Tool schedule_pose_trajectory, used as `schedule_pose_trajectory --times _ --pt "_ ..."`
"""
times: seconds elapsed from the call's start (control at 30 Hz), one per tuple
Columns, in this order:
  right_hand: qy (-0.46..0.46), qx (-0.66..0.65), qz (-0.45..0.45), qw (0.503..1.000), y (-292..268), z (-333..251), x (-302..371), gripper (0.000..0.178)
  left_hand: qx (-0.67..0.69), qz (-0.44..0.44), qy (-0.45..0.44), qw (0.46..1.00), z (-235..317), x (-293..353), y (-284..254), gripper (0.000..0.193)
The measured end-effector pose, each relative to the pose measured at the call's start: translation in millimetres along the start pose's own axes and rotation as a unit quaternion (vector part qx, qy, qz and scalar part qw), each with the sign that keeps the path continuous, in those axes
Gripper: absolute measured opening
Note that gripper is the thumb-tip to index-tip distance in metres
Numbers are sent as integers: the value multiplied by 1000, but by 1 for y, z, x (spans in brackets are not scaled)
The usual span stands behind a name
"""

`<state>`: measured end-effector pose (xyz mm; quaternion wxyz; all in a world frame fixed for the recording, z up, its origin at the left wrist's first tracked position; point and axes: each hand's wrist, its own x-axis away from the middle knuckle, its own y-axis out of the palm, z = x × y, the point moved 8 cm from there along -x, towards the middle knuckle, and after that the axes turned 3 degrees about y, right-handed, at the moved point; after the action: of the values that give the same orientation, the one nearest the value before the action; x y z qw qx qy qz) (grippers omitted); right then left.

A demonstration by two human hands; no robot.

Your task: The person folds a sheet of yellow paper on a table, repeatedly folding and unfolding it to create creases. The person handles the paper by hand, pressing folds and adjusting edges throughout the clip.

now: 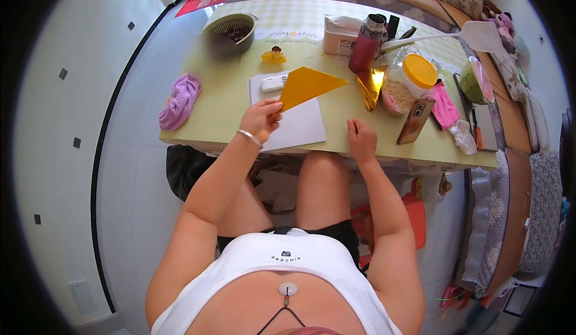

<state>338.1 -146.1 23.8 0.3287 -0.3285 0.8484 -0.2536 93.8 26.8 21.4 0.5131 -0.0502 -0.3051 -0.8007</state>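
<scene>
My left hand pinches a folded piece of golden-yellow paper by its lower left corner, fingers and thumb closed on it. The paper is held above white sheets on the table, and partly hides a small white object lying there. My right hand is loosely closed at the table's near edge, with nothing visible in it. A shiny gold folded paper lies past my right hand. A small yellow figure-like object sits beyond the sheets.
The table also bears a basket of dark fruit, a lilac cloth, a tissue box, a red flask, a yellow-lidded jar, a propped phone, a pink cloth and a white fly swatter.
</scene>
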Motion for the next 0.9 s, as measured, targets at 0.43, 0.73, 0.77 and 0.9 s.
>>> schedule_pose_trajectory --times 0.43,0.73,0.77,0.9 --pt "-127 74 78 986 4 -19 13 10 55 34 -88 994 -101 -68 189 10" --pt "-131 72 73 986 6 -17 15 9 -110 -5 -110 988 -112 -96 217 12" --pt "-128 71 70 987 4 -17 14 9 -126 -6 -112 986 -113 -99 220 12" --pt "-135 74 89 984 0 -28 12 10 -271 -9 -61 961 -109 -121 210 21"
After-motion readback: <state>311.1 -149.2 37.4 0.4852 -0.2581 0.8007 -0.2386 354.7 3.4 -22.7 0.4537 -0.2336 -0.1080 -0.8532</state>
